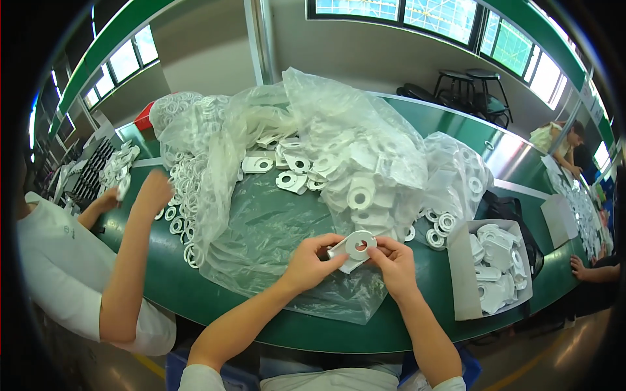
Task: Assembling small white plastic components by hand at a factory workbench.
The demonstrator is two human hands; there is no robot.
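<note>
Above the front part of the table, both hands meet on a white plastic part (350, 256) with a flat plate and a round ring-like face. My left hand (308, 266) pinches its plate end between thumb and fingers. From the other side, my right hand (395, 266) grips the ring's edge with thumb and forefinger. I cannot tell whether the ring is a separate piece lying on the plate. Beneath the hands spreads a clear plastic bag (270, 225), its raised folds around a heap of similar white plates (360, 195).
Loose white rings (184, 225) spill from a bag on the left, more rings (443, 225) lie right. An open carton (462, 287) of white parts stands right. A co-worker (85, 260) sits close on the left; another person (561, 143) is far right. Stools (473, 85) stand behind.
</note>
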